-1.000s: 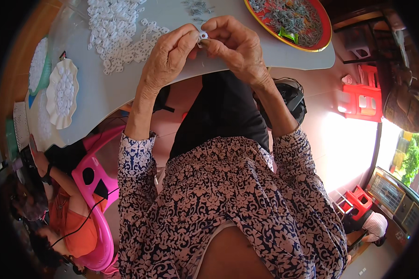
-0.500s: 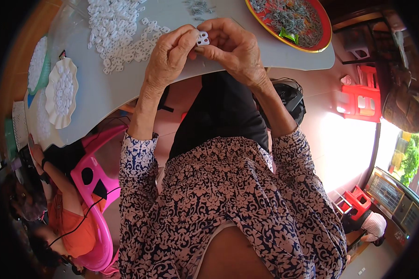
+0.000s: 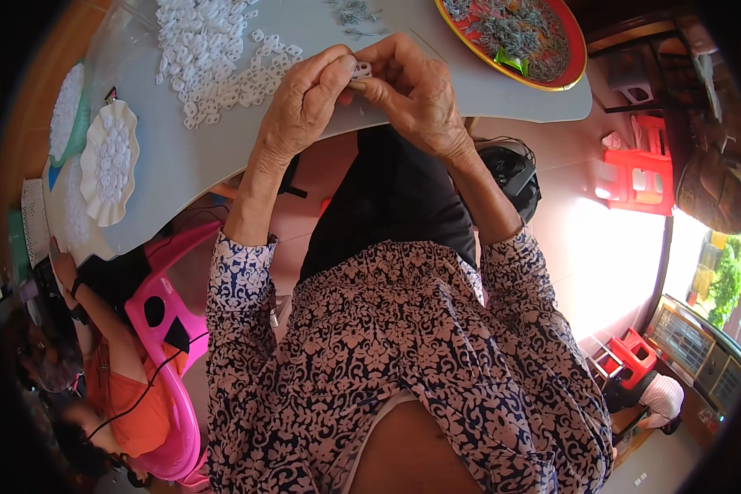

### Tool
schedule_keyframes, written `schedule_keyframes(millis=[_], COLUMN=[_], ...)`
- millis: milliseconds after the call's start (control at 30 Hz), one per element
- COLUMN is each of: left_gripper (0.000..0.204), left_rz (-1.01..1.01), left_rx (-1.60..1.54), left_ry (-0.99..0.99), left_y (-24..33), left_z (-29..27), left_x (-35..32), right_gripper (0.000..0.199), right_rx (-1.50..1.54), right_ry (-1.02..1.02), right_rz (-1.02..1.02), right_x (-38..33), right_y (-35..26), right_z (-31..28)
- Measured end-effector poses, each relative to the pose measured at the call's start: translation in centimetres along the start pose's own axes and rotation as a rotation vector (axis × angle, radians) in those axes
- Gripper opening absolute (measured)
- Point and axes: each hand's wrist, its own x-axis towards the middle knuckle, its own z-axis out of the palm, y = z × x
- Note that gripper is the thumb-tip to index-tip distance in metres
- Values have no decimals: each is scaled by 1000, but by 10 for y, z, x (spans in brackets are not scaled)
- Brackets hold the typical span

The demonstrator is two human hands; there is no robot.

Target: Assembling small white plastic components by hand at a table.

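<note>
Over the table's near edge, my left hand (image 3: 305, 103) and my right hand (image 3: 422, 99) meet fingertip to fingertip. Between them is a small white plastic piece with holes (image 3: 361, 71), mostly covered by the fingers. Both hands are closed in a pinch on it. Whether a small metal part is also held there I cannot tell. Just left of my left hand, similar white pieces (image 3: 243, 86) lie scattered, running up into a thicker pile of white plastic parts (image 3: 198, 41). Beyond my fingers sits a small heap of grey metal pieces (image 3: 354, 12).
A red tray with a gold rim (image 3: 570, 78) at the right holds many grey metal pieces and a green packet (image 3: 510, 62). At left stand a scalloped white dish (image 3: 105, 218) and a green bowl (image 3: 83, 123). A person in orange (image 3: 144, 412) sits on a pink chair (image 3: 163, 300).
The white piece has turned between my fingertips and shows less of its face. My fingers have closed further over it; the hands stay in nearly the same place.
</note>
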Motion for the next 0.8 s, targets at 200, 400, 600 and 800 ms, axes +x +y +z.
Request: schedule_keyframes(millis=[200,400,600,800], left_gripper=[31,32,35,34], left_rz=[1,-46,-39,32], left_rx=[-16,-79,-107,-109], left_ry=[14,-54,-107,-105], left_y=[0,-7,-9,-11], left_z=[2,-2,-4,-5], left_x=[-3,-1,2,3], right_gripper=[18,17,17,15], right_rx=[7,-63,-118,-62], right_ry=[-6,-30,-26,-39], right_rz=[-12,-49,-87,-82], right_x=[-1,0,2,3], right_y=[2,0,-1,5], right_z=[3,0,2,4])
